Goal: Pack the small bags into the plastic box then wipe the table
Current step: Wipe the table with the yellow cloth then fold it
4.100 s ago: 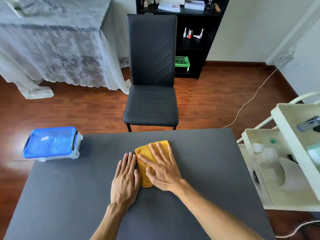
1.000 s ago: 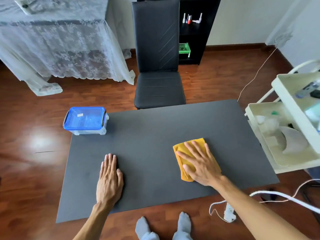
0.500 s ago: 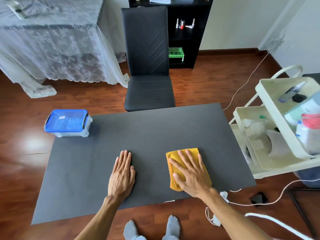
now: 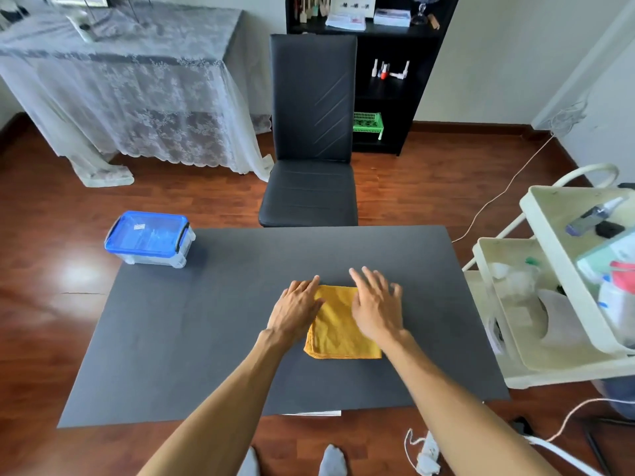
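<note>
From the head camera, a yellow cloth point(image 4: 340, 324) is lying folded and flat near the middle of the dark table point(image 4: 206, 338). The left hand point(image 4: 295, 309) is resting open, fingers together, on the cloth's edge at nine o'clock; the right hand point(image 4: 376, 309) is lying open, fingers spread, over the edge at three o'clock. Neither hand is gripping anything; both are pressing down with flat palms.

The plastic box point(image 4: 149, 238) is sitting at the table's corner at ten o'clock from the cloth, well apart from it, its blue lid appearing latched. No small bags are showing on the table, so packing is likely finished and wiping is the step in hand.

The cloth is looking soft, light and limp, stacked in several layers; it is likely sliding easily on the smooth top and bunching if pushed from one edge. Pressing a flat palm over its centre, or pinching the folded edge at six o'clock, is seeming the safest hold.
</note>
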A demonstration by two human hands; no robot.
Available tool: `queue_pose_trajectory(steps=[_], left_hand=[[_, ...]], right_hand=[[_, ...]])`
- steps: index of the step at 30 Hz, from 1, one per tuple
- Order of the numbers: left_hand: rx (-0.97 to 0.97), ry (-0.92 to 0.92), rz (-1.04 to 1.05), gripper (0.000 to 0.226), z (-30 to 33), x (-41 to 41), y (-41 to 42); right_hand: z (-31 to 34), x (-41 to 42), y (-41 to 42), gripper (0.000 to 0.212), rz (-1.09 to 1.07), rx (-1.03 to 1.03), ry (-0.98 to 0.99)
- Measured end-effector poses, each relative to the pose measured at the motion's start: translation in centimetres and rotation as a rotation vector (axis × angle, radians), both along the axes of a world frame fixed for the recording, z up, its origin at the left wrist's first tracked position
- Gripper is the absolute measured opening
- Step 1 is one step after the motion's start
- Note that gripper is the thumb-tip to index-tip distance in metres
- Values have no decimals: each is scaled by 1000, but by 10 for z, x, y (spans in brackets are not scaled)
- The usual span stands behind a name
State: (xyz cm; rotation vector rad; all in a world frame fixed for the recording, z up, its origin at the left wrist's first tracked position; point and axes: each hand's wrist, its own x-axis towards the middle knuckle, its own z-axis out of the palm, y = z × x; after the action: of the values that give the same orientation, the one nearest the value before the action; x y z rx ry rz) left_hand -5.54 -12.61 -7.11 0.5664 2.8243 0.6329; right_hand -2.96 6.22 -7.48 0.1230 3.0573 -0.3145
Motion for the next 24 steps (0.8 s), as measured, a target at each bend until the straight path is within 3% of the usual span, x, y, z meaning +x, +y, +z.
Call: queue_pose_trajectory(steps=[6,10,18,24], left_hand=[[46,-5,66,45,-8,-2,12],[207,-15,85,26,-4,-6,4],[487,-132,173,8,33,-1,-31],[567,-109,315,6,82,-1,-86]], right_hand=[[4,-19,20,43,84,61,-137],[10,-18,15,21,102,53,-101],[51,-24,12,4,81,-211,-135],[106,-37,-30,12,177,-384,34]])
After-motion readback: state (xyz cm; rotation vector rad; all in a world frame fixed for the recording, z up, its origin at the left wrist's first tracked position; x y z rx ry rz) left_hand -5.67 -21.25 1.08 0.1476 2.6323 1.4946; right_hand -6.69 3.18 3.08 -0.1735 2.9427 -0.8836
